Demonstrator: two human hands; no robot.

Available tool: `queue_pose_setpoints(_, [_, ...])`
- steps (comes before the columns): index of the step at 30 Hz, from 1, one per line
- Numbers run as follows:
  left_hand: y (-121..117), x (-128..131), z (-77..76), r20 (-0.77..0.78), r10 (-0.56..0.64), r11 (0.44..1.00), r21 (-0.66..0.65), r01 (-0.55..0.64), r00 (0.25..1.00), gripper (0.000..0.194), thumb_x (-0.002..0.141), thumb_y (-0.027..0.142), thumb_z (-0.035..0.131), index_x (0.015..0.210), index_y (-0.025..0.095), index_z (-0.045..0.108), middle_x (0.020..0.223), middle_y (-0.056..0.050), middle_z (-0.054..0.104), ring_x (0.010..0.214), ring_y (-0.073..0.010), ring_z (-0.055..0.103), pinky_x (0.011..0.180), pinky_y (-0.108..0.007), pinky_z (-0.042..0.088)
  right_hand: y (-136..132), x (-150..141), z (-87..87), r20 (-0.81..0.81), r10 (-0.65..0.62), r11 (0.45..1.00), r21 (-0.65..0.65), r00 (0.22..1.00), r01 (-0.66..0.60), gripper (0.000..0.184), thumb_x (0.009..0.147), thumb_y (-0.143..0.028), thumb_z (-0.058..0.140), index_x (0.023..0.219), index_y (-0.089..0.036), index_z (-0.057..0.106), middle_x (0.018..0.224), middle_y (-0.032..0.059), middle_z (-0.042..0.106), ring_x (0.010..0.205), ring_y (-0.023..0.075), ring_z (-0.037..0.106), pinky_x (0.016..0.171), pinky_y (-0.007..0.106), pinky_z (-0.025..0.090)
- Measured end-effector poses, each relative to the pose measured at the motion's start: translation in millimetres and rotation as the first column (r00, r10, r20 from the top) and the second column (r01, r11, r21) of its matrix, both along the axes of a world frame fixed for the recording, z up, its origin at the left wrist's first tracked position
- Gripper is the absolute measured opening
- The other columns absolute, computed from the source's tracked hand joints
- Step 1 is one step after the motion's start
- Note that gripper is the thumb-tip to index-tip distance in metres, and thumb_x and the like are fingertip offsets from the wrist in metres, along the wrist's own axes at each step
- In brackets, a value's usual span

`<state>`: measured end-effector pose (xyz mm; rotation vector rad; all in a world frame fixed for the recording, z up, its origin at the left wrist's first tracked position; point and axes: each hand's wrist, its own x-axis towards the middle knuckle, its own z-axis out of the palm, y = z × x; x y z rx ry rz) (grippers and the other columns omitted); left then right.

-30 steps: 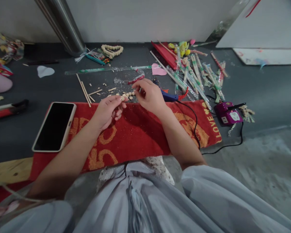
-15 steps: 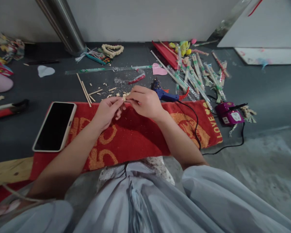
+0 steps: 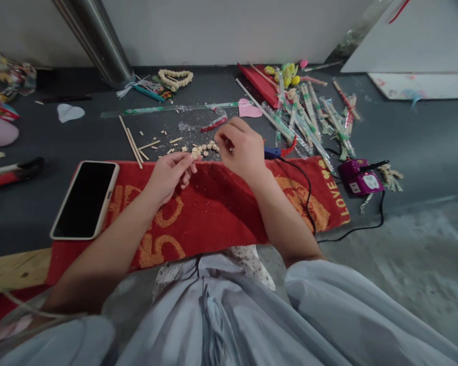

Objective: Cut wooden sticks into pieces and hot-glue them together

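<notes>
My left hand (image 3: 171, 175) rests over the red towel (image 3: 213, 218), thumb and forefinger pinching the end of a strip of small pale wooden pieces (image 3: 204, 149). The strip's far end curves toward my right hand (image 3: 244, 147), which is lifted just right of it. My right fingers are curled together; anything between them is hidden. Behind that hand lies a blue glue gun (image 3: 272, 153), only its handle showing. Thin wooden sticks (image 3: 131, 142) and short cut bits (image 3: 176, 140) lie on the dark table beyond my left hand.
A phone (image 3: 84, 199) lies left on the towel, with red-handled pliers (image 3: 13, 173) beyond it. Wrapped sticks (image 3: 309, 117) are heaped at back right. A purple box (image 3: 361, 178) with a black cord stands on the right. A metal post (image 3: 99, 43) rises at back left.
My right hand has moved up and right, away from the wooden strip, uncovering more of it and covering the glue gun's front. My left hand keeps its pinch in place.
</notes>
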<state>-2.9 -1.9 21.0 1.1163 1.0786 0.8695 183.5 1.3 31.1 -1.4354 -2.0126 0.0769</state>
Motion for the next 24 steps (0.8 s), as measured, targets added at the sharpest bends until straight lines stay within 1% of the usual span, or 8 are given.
queue_pose_setpoints(3, [-1, 0, 0.7, -0.004, -0.009, 1.000, 0.016, 0.009, 1.000, 0.022, 0.076, 0.035, 0.071, 0.086, 0.016, 0.065, 0.063, 0.003, 0.057, 0.039, -0.0030, 0.038, 0.034, -0.018, 0.030, 5, 7, -3.8, -0.005, -0.086, 0.996, 0.004, 0.996, 0.086, 0.024, 0.097, -0.023, 0.038, 0.087, -0.019, 0.059, 0.096, 0.0091, 0.060, 0.083, 0.0193, 0.056, 0.071, 0.031, 0.042])
queue_pose_setpoints(6, [-1, -2, -1.9, -0.005, -0.010, 0.999, 0.043, 0.010, 1.000, 0.022, 0.076, 0.032, 0.071, 0.089, 0.016, 0.063, 0.064, 0.003, 0.057, 0.039, -0.0032, 0.040, 0.035, -0.018, 0.031, 10, 8, -9.4, 0.021, -0.125, 0.992, 0.018, 0.992, 0.125, 0.031, 0.098, -0.033, 0.040, 0.080, -0.018, 0.061, 0.088, 0.0088, 0.062, 0.078, 0.0182, 0.056, 0.066, 0.029, 0.039])
queue_pose_setpoints(9, [0, -4, -6.4, -0.021, -0.012, 0.995, 0.095, 0.014, 1.000, 0.024, 0.075, 0.031, 0.070, 0.093, 0.017, 0.063, 0.065, 0.003, 0.058, 0.040, -0.0038, 0.040, 0.036, -0.018, 0.032, 11, 5, -11.8, 0.072, -0.101, 0.994, -0.024, 0.992, 0.103, 0.032, 0.096, -0.033, 0.046, 0.075, -0.017, 0.063, 0.082, 0.0076, 0.063, 0.073, 0.0168, 0.056, 0.064, 0.029, 0.038])
queue_pose_setpoints(12, [1, -6, -10.5, -0.114, 0.000, 0.984, 0.175, 0.021, 0.993, 0.025, 0.077, 0.033, 0.068, 0.095, 0.018, 0.063, 0.067, 0.002, 0.060, 0.041, -0.0045, 0.042, 0.038, -0.019, 0.034, 9, -1, -11.2, 0.062, -0.052, 0.997, -0.058, 0.997, 0.055, 0.021, 0.092, -0.022, 0.049, 0.089, -0.018, 0.069, 0.093, 0.0073, 0.066, 0.076, 0.0161, 0.057, 0.067, 0.029, 0.039])
queue_pose_setpoints(15, [1, -7, -12.4, -0.242, 0.051, 0.944, 0.328, 0.032, 0.969, 0.023, 0.077, 0.033, 0.066, 0.094, 0.018, 0.064, 0.074, -0.001, 0.064, 0.053, -0.0072, 0.051, 0.048, -0.019, 0.041, 6, -6, -10.3, 0.000, -0.024, 0.997, -0.068, 1.000, 0.024, 0.023, 0.093, -0.025, 0.048, 0.092, -0.017, 0.070, 0.092, 0.0073, 0.066, 0.075, 0.0155, 0.057, 0.068, 0.028, 0.040])
queue_pose_setpoints(18, [0, -6, -12.0, -0.336, 0.110, 0.888, 0.455, 0.059, 0.935, 0.021, 0.075, 0.032, 0.066, 0.089, 0.017, 0.066, 0.084, -0.004, 0.068, 0.067, -0.0108, 0.058, 0.060, -0.021, 0.046, 4, -9, -10.0, -0.089, 0.113, 0.992, -0.043, 0.990, -0.117, 0.024, 0.092, -0.023, 0.049, 0.089, -0.017, 0.071, 0.091, 0.0066, 0.066, 0.076, 0.0143, 0.057, 0.069, 0.027, 0.042])
queue_pose_setpoints(21, [-2, -6, -11.6, -0.390, 0.121, 0.871, 0.482, 0.090, 0.913, 0.020, 0.075, 0.032, 0.065, 0.088, 0.017, 0.066, 0.086, -0.005, 0.068, 0.070, -0.0121, 0.058, 0.064, -0.022, 0.046, 2, -10, -10.4, -0.168, 0.295, 0.955, 0.015, 0.941, -0.297, 0.023, 0.091, -0.020, 0.049, 0.097, -0.018, 0.071, 0.096, 0.0059, 0.065, 0.081, 0.0134, 0.058, 0.071, 0.025, 0.044])
queue_pose_setpoints(24, [0, -6, -13.5, -0.408, 0.129, 0.867, 0.488, 0.097, 0.904, 0.022, 0.076, 0.036, 0.065, 0.087, 0.017, 0.066, 0.084, -0.004, 0.068, 0.071, -0.0127, 0.058, 0.065, -0.023, 0.046, 2, -10, -11.7, -0.204, 0.361, 0.931, 0.023, 0.910, -0.364, 0.022, 0.092, -0.022, 0.051, 0.095, -0.018, 0.071, 0.093, 0.0053, 0.065, 0.080, 0.0128, 0.058, 0.071, 0.025, 0.045])
